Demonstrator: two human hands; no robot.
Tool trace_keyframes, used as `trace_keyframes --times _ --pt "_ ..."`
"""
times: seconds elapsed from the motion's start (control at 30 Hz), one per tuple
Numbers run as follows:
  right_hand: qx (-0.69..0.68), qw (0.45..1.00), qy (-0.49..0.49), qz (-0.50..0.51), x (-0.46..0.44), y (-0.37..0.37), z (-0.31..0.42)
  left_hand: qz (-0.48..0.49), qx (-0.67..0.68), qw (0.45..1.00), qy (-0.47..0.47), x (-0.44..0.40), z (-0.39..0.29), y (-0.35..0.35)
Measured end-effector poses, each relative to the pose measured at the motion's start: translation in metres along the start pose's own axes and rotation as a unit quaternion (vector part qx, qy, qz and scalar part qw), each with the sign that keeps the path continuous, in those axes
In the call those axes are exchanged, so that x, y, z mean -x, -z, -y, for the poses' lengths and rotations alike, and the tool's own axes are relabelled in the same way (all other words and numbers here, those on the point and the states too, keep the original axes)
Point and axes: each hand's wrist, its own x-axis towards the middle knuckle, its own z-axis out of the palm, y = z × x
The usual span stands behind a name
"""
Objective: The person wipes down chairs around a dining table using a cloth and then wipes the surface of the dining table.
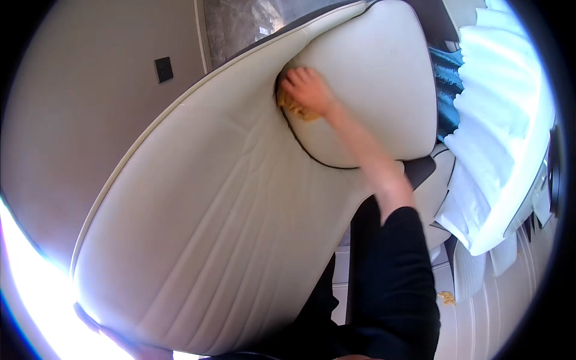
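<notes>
My right hand [307,89] reaches across a cream upholstered chair with its fingers bent over a crumpled tan cloth [300,112]. The cloth lies against the dark-edged seam where the seat cushion [378,72] meets the pleated backrest [204,180]. Part of the cloth is hidden under my palm. At the bottom left edge of the view, a small part of my left hand [150,353] shows beside the end of the backrest. Its fingers are too dim and cut off to make out.
A white cover [498,120] hangs in folds at the right, with teal fabric [449,90] beside it. Another tan cloth [447,297] lies on striped cream upholstery [486,312]. A grey wall [96,120] carries a black wall plate [163,70]. Marble-patterned flooring [237,27] shows at the top.
</notes>
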Motion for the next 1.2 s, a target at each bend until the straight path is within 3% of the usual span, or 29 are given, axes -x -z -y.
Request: trace_keyframes --times 0.03,0.1,0.13,0.17,0.2,0.23,0.3,0.33,0.4,0.43,0.5,0.57,0.6,0.63,0.67,0.73,0.77,0.83,0.9,0.93,0.97,1.0,1.03,1.07,1.1,1.13,1.2 --pt "0.001 0.999 0.035 -0.004 0.004 0.007 -0.022 0.001 -0.007 1.000 -0.004 0.001 -0.001 0.000" --pt "-0.013 0.999 -0.015 0.042 0.020 0.017 -0.069 0.007 -0.020 1.000 -0.011 0.003 -0.002 0.002" --pt "-0.021 0.994 -0.102 0.010 0.035 0.025 -0.097 0.011 -0.024 1.000 -0.012 0.004 -0.001 0.004" --pt "0.071 0.981 -0.181 0.031 0.060 0.024 -0.126 0.014 -0.028 0.999 -0.012 0.005 0.000 0.005" --pt "0.135 0.964 -0.226 -0.043 0.081 0.043 -0.148 0.017 -0.030 0.999 -0.011 0.006 0.001 0.006" --pt "0.188 0.931 -0.312 -0.026 0.108 0.049 -0.174 0.018 -0.031 0.999 -0.010 0.008 0.001 0.007" --pt "0.226 0.798 -0.559 -0.019 0.141 0.063 -0.187 0.028 -0.024 0.999 -0.025 0.006 0.006 0.011" --pt "0.227 0.798 -0.558 -0.018 0.145 0.057 -0.186 0.032 -0.022 0.999 -0.034 0.006 0.008 0.013" --pt "0.165 0.700 -0.676 -0.160 0.159 0.039 -0.175 0.044 -0.020 0.998 -0.048 0.005 0.011 0.015" --pt "0.228 0.747 -0.617 -0.095 0.161 0.027 -0.166 0.049 -0.018 0.997 -0.055 0.004 0.014 0.017" --pt "0.168 0.831 -0.495 -0.188 0.132 0.013 -0.124 0.057 -0.014 0.996 -0.067 0.006 0.016 0.017" --pt "0.047 0.887 -0.425 -0.171 0.094 -0.005 -0.073 0.064 -0.015 0.994 -0.083 0.006 0.018 0.020" --pt "0.037 0.931 -0.363 0.014 0.074 0.008 -0.043 0.069 -0.016 0.993 -0.092 0.007 0.019 0.021" --pt "-0.029 0.957 -0.279 0.076 0.062 0.007 -0.009 0.074 -0.017 0.992 -0.100 0.006 0.023 0.023" --pt "-0.095 0.967 -0.191 0.138 0.063 0.003 0.017 0.080 -0.020 0.991 -0.108 0.007 0.024 0.025" --pt "-0.055 0.989 0.133 -0.020 0.089 0.008 0.035 0.097 -0.023 0.987 -0.124 0.008 0.026 0.028" --pt "-0.055 0.990 0.128 -0.020 0.102 0.010 0.026 0.091 -0.017 0.987 -0.132 0.007 0.027 0.027" --pt "-0.200 0.957 0.208 0.009 0.138 0.018 -0.009 0.085 -0.015 0.986 -0.140 0.007 0.023 0.024" --pt "-0.170 0.948 -0.047 0.264 0.173 0.029 -0.046 0.081 -0.011 0.986 -0.143 0.008 0.022 0.022" --pt "-0.038 0.922 -0.054 0.381 0.172 0.058 -0.067 0.084 -0.007 0.986 -0.142 0.008 0.022 0.021" --pt "0.045 0.959 -0.161 0.227 0.196 0.059 -0.081 0.086 -0.003 0.986 -0.142 0.008 0.023 0.020" --pt "0.128 0.955 -0.259 0.062 0.219 0.058 -0.095 0.083 0.001 0.986 -0.143 0.008 0.023 0.019" --pt "0.130 0.955 -0.257 0.064 0.235 0.055 -0.101 0.084 0.005 0.986 -0.142 0.009 0.023 0.017" --pt "0.220 0.873 -0.435 -0.008 0.250 0.046 -0.105 0.086 0.009 0.986 -0.142 0.010 0.023 0.015" --pt "0.298 0.745 -0.591 -0.084 0.256 0.037 -0.107 0.085 0.014 0.986 -0.143 0.010 0.023 0.013" --pt "0.297 0.745 -0.591 -0.089 0.258 0.019 -0.103 0.083 0.016 0.986 -0.144 0.011 0.022 0.013" --pt "0.329 0.544 -0.764 -0.109 0.241 -0.008 -0.075 0.083 0.026 0.985 -0.151 0.012 0.020 0.012"
